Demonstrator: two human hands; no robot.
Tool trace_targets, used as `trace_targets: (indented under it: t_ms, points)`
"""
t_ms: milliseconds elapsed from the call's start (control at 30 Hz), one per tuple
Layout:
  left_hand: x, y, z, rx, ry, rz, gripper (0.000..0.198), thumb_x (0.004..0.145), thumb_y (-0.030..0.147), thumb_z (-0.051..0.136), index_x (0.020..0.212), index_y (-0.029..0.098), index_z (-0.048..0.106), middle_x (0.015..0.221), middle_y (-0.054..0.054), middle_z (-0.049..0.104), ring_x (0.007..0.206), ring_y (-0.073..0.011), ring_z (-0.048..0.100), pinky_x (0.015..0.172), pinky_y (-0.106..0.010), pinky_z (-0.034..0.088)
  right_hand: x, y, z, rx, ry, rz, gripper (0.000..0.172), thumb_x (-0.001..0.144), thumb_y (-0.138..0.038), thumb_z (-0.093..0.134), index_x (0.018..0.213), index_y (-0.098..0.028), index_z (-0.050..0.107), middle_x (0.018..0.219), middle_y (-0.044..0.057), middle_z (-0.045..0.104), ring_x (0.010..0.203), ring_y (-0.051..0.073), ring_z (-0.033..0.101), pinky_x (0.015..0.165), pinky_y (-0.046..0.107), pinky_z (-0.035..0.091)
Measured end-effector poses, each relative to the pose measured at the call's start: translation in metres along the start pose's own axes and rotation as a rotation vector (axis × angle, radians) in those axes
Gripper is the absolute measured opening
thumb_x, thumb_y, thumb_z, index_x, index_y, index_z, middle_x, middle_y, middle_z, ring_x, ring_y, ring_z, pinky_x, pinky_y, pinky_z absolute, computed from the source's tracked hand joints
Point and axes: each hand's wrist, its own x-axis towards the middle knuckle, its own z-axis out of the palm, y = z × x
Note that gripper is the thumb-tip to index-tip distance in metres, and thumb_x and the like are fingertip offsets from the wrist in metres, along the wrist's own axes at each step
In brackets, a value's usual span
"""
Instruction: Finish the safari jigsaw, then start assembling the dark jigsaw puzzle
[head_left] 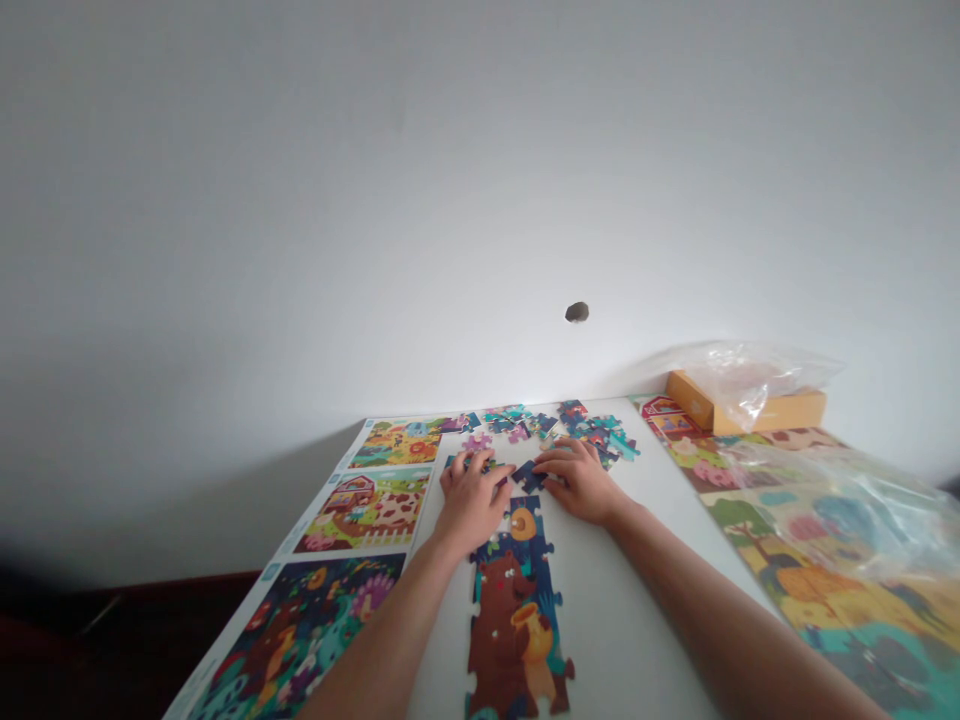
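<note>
A partly assembled jigsaw strip (507,640) lies on the white table (607,620), showing a brown bear holding a honey pot on a dark blue ground. My left hand (471,502) sits over the strip's far end, its fingers on dark pieces, and the hand hides part of them. My right hand (577,482) has its fingertips on a dark blue puzzle piece (529,476) between my hands. A loose heap of colourful puzzle pieces (577,425) lies just beyond my right hand. A pink piece (477,441) lies beyond my left fingers.
Printed picture sheets (300,630) run along the table's left edge. A large illustrated mat (817,580) lies to the right, partly under clear plastic. At the far right corner sit an orange box (769,412) and a plastic bag (757,375). A white wall (480,180) rises behind.
</note>
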Motion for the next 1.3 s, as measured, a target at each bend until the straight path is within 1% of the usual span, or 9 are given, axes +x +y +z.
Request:
trace_targets:
  t_ms: [167, 400, 567, 700, 800, 900, 1067, 1167, 1300]
  points:
    - [0.000, -0.003, 0.001, -0.032, -0.004, 0.042, 0.032, 0.094, 0.028, 0.054, 0.119, 0.037, 0.072, 0.135, -0.004, 0.062, 0.127, -0.0342, 0.047, 0.105, -0.059, 0.040, 0.000, -0.004, -0.003, -0.045, -0.020, 0.052, 0.025, 0.090, -0.040, 0.065, 0.112, -0.033, 0.074, 0.130, 0.004, 0.068, 0.130, 0.031, 0.047, 0.109, 0.055, 0.030]
    - [0.005, -0.013, 0.009, -0.211, 0.045, 0.094, 0.036, 0.090, 0.012, 0.052, 0.117, 0.025, 0.073, 0.131, -0.008, 0.062, 0.126, -0.0264, 0.053, 0.113, -0.050, 0.042, 0.003, -0.003, -0.004, -0.146, 0.044, 0.232, 0.026, 0.093, -0.028, 0.058, 0.115, -0.032, 0.072, 0.140, 0.004, 0.061, 0.133, 0.030, 0.044, 0.112, 0.058, 0.025]
    - [0.007, -0.017, 0.015, -0.312, 0.109, 0.040, 0.045, 0.084, -0.001, 0.047, 0.112, 0.023, 0.073, 0.125, -0.008, 0.063, 0.121, -0.0226, 0.058, 0.112, -0.046, 0.046, 0.005, -0.003, -0.002, -0.194, 0.145, 0.304, 0.033, 0.092, -0.016, 0.053, 0.114, -0.030, 0.071, 0.133, 0.007, 0.064, 0.127, 0.028, 0.050, 0.111, 0.060, 0.023]
    - [0.007, -0.015, 0.015, -0.338, 0.119, 0.013, 0.048, 0.081, -0.004, 0.046, 0.110, 0.024, 0.072, 0.124, -0.007, 0.063, 0.119, -0.0218, 0.060, 0.109, -0.044, 0.049, 0.017, 0.001, 0.002, -0.229, 0.221, 0.359, 0.026, 0.092, -0.022, 0.055, 0.110, -0.026, 0.073, 0.122, 0.010, 0.069, 0.117, 0.029, 0.055, 0.111, 0.061, 0.024]
    - [0.007, -0.013, 0.013, -0.313, 0.114, 0.024, 0.047, 0.080, -0.003, 0.048, 0.111, 0.023, 0.073, 0.124, -0.007, 0.063, 0.120, -0.0218, 0.060, 0.108, -0.041, 0.049, 0.041, 0.001, 0.007, -0.227, 0.172, 0.354, 0.026, 0.092, -0.024, 0.056, 0.111, -0.025, 0.073, 0.120, 0.011, 0.069, 0.114, 0.028, 0.055, 0.107, 0.054, 0.032]
    - [0.008, -0.012, 0.009, -0.216, 0.153, -0.011, 0.038, 0.081, 0.005, 0.057, 0.111, 0.022, 0.073, 0.123, -0.009, 0.064, 0.120, -0.0261, 0.058, 0.109, -0.046, 0.046, 0.075, -0.004, 0.013, -0.198, 0.062, 0.307, 0.034, 0.093, -0.025, 0.056, 0.124, -0.029, 0.068, 0.131, 0.010, 0.064, 0.121, 0.029, 0.052, 0.103, 0.050, 0.037]
    - [0.007, -0.011, 0.005, -0.101, 0.161, -0.114, 0.032, 0.081, 0.011, 0.062, 0.109, 0.019, 0.073, 0.118, -0.013, 0.065, 0.116, -0.0294, 0.058, 0.107, -0.050, 0.045, 0.109, -0.012, 0.030, -0.212, -0.077, 0.294, 0.053, 0.090, -0.047, 0.061, 0.140, -0.033, 0.053, 0.150, 0.010, 0.050, 0.136, 0.033, 0.041, 0.109, 0.064, 0.027]
    - [0.006, -0.009, 0.004, -0.132, 0.146, -0.101, 0.030, 0.082, 0.012, 0.061, 0.109, 0.019, 0.073, 0.119, -0.012, 0.064, 0.116, -0.0279, 0.058, 0.106, -0.047, 0.046, 0.109, -0.012, 0.036, -0.213, -0.068, 0.311, 0.043, 0.094, -0.050, 0.057, 0.133, -0.032, 0.060, 0.140, 0.009, 0.059, 0.128, 0.032, 0.049, 0.109, 0.070, 0.021]
    - [0.006, -0.007, 0.003, -0.143, 0.140, -0.106, 0.030, 0.083, 0.012, 0.060, 0.109, 0.019, 0.073, 0.117, -0.013, 0.064, 0.116, -0.0280, 0.057, 0.106, -0.046, 0.046, 0.104, -0.014, 0.029, -0.350, -0.079, 0.226, 0.023, 0.095, -0.036, 0.057, 0.112, -0.027, 0.070, 0.113, 0.009, 0.070, 0.115, 0.029, 0.058, 0.112, 0.066, 0.016]
